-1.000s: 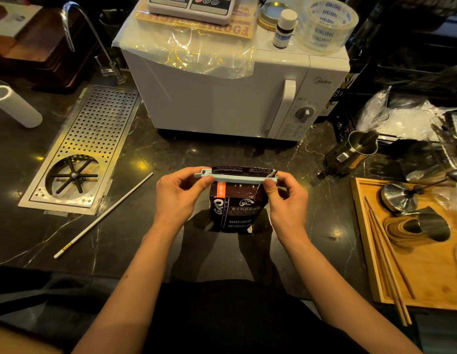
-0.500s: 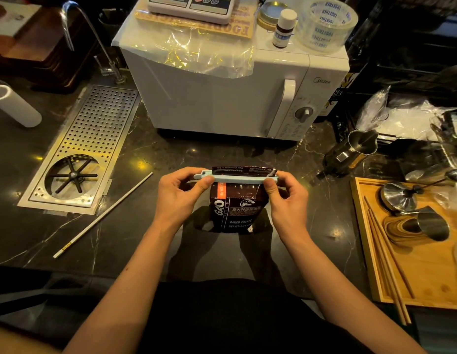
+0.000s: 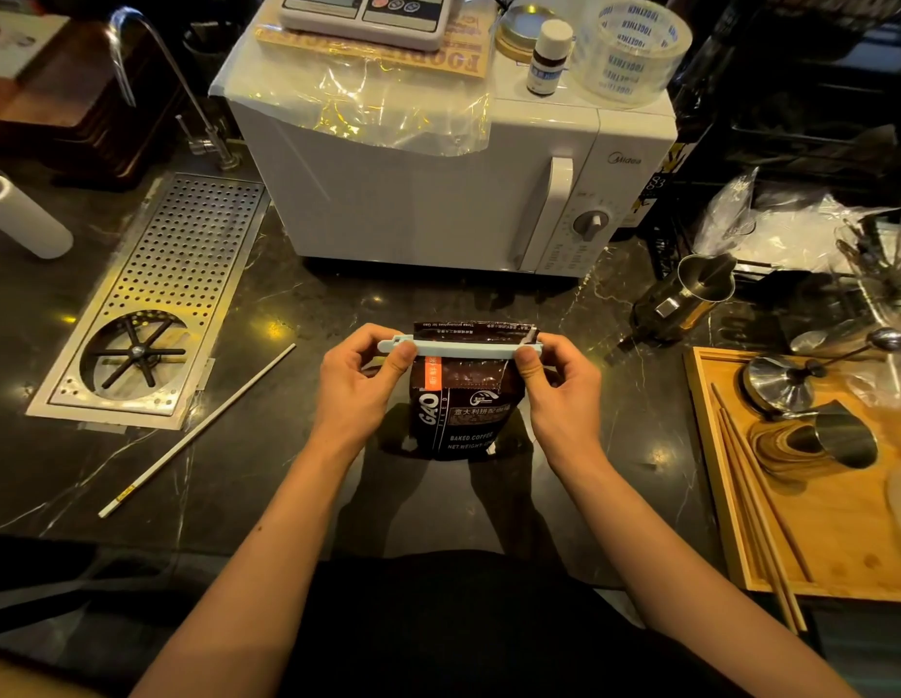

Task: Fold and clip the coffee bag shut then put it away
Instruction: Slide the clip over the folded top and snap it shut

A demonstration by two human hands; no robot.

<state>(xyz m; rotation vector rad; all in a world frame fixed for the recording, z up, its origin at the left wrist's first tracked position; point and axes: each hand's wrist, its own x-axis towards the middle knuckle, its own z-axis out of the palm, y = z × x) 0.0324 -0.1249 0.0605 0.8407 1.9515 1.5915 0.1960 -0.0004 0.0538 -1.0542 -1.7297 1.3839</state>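
A dark brown coffee bag (image 3: 466, 415) stands upright on the black marble counter, straight in front of me. Its top is folded over, and a long pale blue clip (image 3: 463, 346) lies across the fold. My left hand (image 3: 363, 380) pinches the clip's left end between thumb and fingers. My right hand (image 3: 559, 382) pinches the right end the same way. Both hands hide the bag's upper corners.
A white microwave (image 3: 438, 193) stands just behind the bag, with a scale, a small bottle and a tape roll on top. A perforated steel drain tray (image 3: 186, 274) and a long white stick (image 3: 196, 430) lie to the left. A wooden tray (image 3: 816, 536) with metal tools and chopsticks sits right.
Bag and hands have stayed in place. The fingers have only tightened slightly on the clip's ends.
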